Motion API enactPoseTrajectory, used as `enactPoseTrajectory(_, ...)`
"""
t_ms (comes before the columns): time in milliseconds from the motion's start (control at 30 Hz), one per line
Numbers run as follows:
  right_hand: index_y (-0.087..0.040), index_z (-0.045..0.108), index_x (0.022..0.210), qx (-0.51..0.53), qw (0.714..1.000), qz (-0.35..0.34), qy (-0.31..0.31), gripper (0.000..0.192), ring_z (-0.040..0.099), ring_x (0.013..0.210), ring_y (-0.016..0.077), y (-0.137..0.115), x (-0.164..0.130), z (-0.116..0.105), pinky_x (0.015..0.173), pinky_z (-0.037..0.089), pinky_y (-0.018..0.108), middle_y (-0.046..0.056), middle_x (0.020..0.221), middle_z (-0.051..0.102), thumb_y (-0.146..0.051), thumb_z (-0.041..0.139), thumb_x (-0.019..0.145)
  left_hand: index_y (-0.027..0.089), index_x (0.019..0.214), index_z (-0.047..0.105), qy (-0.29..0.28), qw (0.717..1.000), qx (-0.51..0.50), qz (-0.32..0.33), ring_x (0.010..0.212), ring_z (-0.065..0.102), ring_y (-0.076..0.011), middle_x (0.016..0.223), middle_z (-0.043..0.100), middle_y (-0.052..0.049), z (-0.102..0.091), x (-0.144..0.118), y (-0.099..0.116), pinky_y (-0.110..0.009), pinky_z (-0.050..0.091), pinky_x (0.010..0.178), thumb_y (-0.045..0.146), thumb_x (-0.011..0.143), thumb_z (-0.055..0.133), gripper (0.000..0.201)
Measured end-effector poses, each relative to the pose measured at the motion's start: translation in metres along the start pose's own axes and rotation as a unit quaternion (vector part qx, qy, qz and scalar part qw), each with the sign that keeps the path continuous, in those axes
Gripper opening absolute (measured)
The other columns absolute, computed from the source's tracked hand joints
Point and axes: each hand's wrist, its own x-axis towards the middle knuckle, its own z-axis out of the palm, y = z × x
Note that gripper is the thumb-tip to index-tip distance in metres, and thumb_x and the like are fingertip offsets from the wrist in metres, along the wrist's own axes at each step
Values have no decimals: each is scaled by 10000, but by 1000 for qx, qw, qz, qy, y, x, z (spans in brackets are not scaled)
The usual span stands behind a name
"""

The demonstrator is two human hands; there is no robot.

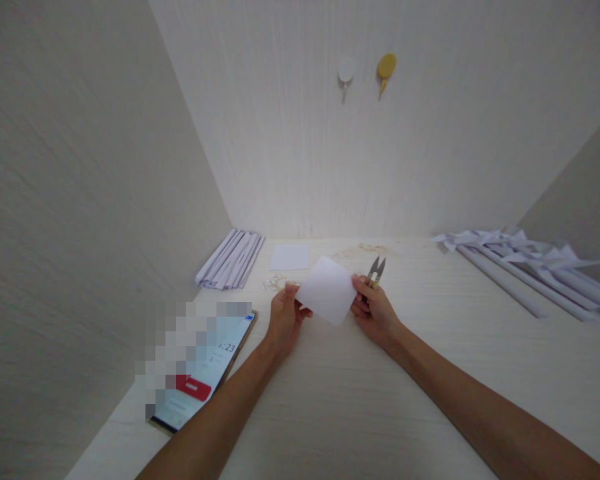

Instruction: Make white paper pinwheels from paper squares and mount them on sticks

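Both hands [285, 319] [375, 310] pinch paper square [327, 291]; right apparently grips snips [375, 270].

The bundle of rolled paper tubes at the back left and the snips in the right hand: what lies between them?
In the head view, between the rolled paper tubes and the snips lie a flat white sheet and small pale scraps on the table.

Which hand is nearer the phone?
Left. The left hand pinches the white paper square just right of the phone. The right hand, holding the snips, sits beyond the paper, farther away.
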Motion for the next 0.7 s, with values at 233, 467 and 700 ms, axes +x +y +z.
enactPoseTrajectory(233,-164,397,488,-6,1000,-5,11,314,189,288,-4,1,0,2,277,99,144,-95,368,354,-251,693,544,115,512,537,-35,977,209,-12,344,412,-64,412,514,11,4,-6,-5,-184,303,333,371,544,667,288)
enactPoseTrajectory(467,-183,516,709,-55,997,12,-46,279,254,324,31,4,-2,6,303,158,159,-71,459,413,-460,528,680,100,568,581,72,993,95,22,378,512,-94,409,570,-9,1,0,0,-200,407,409,354,598,625,259)
enactPoseTrajectory(700,-171,551,740,-335,927,-31,-164,328,313,381,47,14,-14,10,343,225,174,-57,500,384,-470,421,764,94,614,609,104,994,-16,30,567,596,-105,593,643,-25,2,4,1,-238,481,619,225,523,685,176)
